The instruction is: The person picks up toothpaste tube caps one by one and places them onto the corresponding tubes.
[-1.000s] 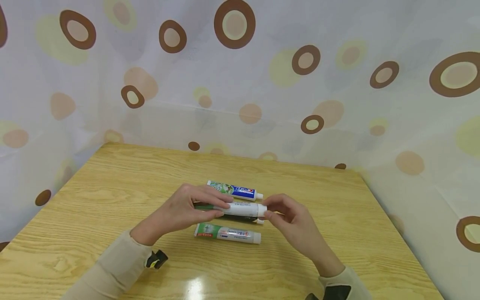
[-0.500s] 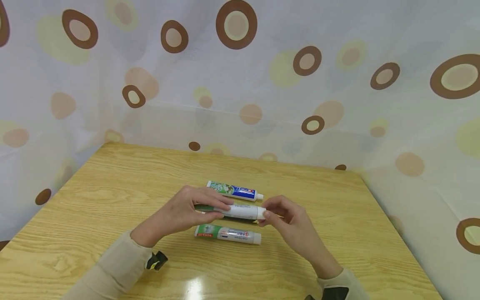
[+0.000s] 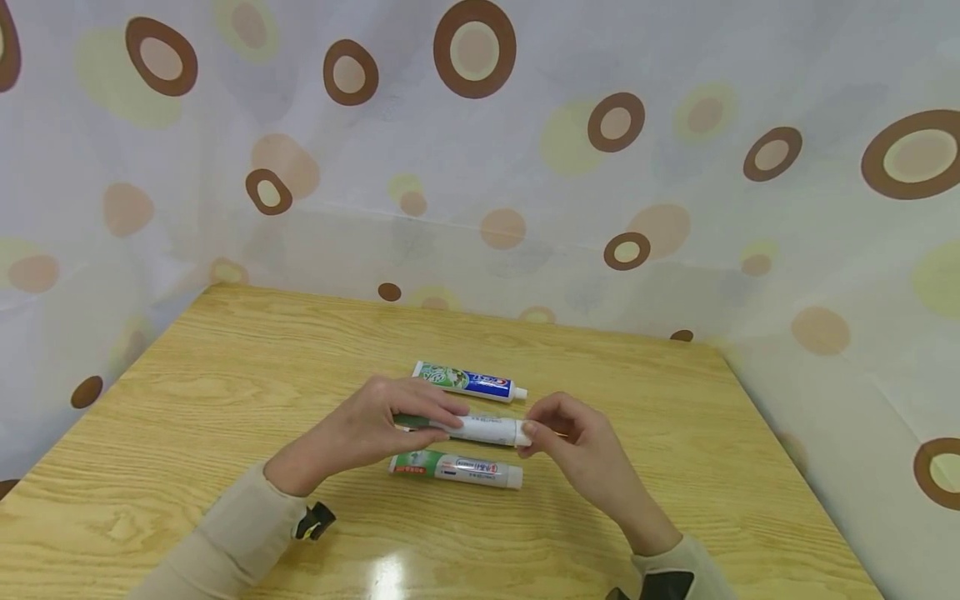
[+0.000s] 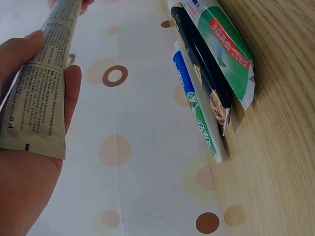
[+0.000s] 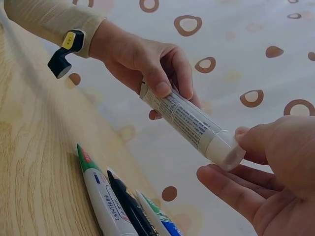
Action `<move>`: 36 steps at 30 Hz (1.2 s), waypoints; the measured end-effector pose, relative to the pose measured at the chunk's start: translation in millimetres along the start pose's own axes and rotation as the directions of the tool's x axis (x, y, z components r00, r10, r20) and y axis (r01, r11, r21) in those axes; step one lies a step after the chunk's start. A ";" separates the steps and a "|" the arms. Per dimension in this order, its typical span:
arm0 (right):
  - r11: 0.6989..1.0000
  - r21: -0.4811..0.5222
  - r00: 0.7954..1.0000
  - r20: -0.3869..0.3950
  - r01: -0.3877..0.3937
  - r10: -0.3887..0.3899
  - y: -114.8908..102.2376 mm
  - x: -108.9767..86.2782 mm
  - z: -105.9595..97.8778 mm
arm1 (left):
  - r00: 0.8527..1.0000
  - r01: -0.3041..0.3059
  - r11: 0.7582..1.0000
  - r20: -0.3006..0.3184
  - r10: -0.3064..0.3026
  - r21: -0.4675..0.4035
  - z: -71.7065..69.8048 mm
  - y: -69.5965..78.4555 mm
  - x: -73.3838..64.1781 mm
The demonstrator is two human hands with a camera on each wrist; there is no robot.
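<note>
My left hand [image 3: 360, 429] grips a white toothpaste tube with a green end [image 3: 487, 429], thumb on one side and fingers on the other. In the left wrist view its back shows dense printed text. At the tube's right end, my right hand [image 3: 588, 458] pinches the white cap [image 5: 224, 150] between thumb and fingers. The tube is held above the table. Three more tubes lie below it in a row: a blue and green toothpaste tube [image 3: 468, 382] farthest off, a black tube [image 4: 202, 59] mostly hidden in the head view, and a white and green toothpaste tube [image 3: 457, 468] nearest me.
The tubes lie on a wood-grain table [image 3: 262, 350]. A white sheet with brown and beige spots [image 3: 420, 167] hangs along the back and both sides. A black clip-like device [image 3: 313, 521] sits at the left sleeve cuff.
The held tube has shifted slightly toward me and now covers most of the black tube in the head view. The right thumb and fingers have shifted on the cap.
</note>
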State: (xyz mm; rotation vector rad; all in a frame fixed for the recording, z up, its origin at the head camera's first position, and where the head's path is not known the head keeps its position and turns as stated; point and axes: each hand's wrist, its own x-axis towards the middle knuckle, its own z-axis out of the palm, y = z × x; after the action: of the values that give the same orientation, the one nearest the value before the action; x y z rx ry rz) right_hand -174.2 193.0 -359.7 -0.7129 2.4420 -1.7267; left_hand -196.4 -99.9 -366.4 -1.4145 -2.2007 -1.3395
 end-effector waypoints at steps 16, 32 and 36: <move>0.993 -0.103 0.998 -0.031 -0.054 0.051 13.7 -0.8 -3.5 | 0.978 0.172 0.984 0.112 -0.177 0.055 -2.9 -14.4 -15.6; 0.974 -0.206 0.995 0.006 -0.095 0.099 28.3 -0.6 6.7 | 0.954 0.210 0.963 0.182 -0.240 0.171 -3.1 -21.5 -21.1; 0.973 -0.205 0.994 0.015 -0.106 0.112 28.3 -1.2 8.7 | 0.949 0.229 0.959 0.180 -0.258 0.169 -2.9 -21.5 -24.5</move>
State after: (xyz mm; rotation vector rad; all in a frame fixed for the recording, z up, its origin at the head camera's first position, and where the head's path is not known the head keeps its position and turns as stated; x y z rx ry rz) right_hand -179.8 193.3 -388.8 -0.6013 2.6117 -1.4342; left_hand -201.7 -120.2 -391.6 -1.3089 -2.6203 -1.1160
